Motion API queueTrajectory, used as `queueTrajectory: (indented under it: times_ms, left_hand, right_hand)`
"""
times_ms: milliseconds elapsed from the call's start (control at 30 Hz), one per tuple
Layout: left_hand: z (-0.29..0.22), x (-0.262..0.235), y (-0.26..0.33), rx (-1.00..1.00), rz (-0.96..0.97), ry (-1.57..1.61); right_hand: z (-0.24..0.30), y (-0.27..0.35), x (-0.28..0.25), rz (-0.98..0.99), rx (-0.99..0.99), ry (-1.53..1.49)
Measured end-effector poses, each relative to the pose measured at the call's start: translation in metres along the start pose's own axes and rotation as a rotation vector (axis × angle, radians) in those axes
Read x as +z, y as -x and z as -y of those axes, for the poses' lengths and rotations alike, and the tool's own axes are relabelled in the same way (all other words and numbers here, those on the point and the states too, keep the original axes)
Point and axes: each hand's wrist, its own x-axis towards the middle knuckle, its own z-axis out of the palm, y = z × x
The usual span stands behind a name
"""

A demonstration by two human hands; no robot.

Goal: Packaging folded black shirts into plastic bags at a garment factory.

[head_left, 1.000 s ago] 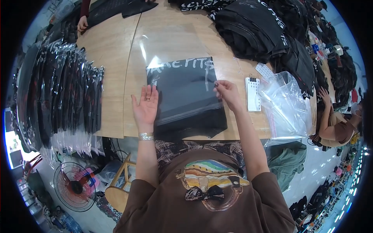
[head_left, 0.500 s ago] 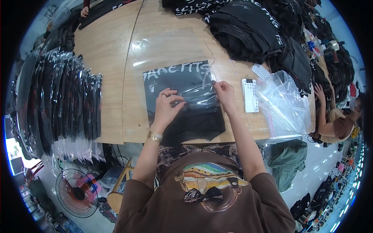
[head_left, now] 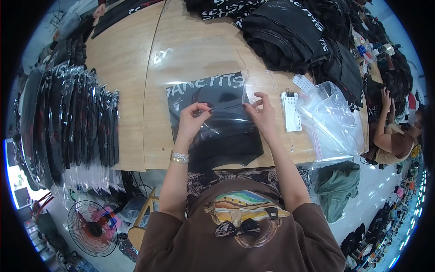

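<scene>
In front of me on the table lies a folded black garment (head_left: 229, 147) with white lettering across its far part. A clear plastic bag (head_left: 224, 109) covers that far part and stretches beyond it over the wood. My left hand (head_left: 194, 120), with a shiny bracelet at the wrist, pinches the bag's film above the garment. To its right, my right hand (head_left: 262, 114) pinches the same film between thumb and forefinger, its other fingers curled loosely. A strip of film is drawn taut between the two hands.
Bagged black garments (head_left: 72, 120) stand in a row at the left. Black garments (head_left: 281, 36) are heaped at the far right. Beside my right hand lie a clipped stack of white cards (head_left: 290, 111) and loose clear bags (head_left: 333, 127). Another person (head_left: 385, 127) works at the right.
My left hand has risen slightly and closed on the film. My right hand has shifted a little, its thumb lower, and the film between the hands now looks pulled straighter.
</scene>
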Motion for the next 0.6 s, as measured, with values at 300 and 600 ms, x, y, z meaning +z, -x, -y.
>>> queueTrajectory:
  times_ms: [300, 600]
  left_hand:
    - [-0.021, 0.010, 0.006, 0.793, -0.371, -0.819]
    - [-0.003, -0.040, 0.007, 0.657, -0.325, -1.305]
  right_hand:
    - [0.006, -0.011, -0.001, 0.085, -0.011, 0.113]
    - [-0.009, -0.031, 0.002, 0.019, 0.102, 0.361]
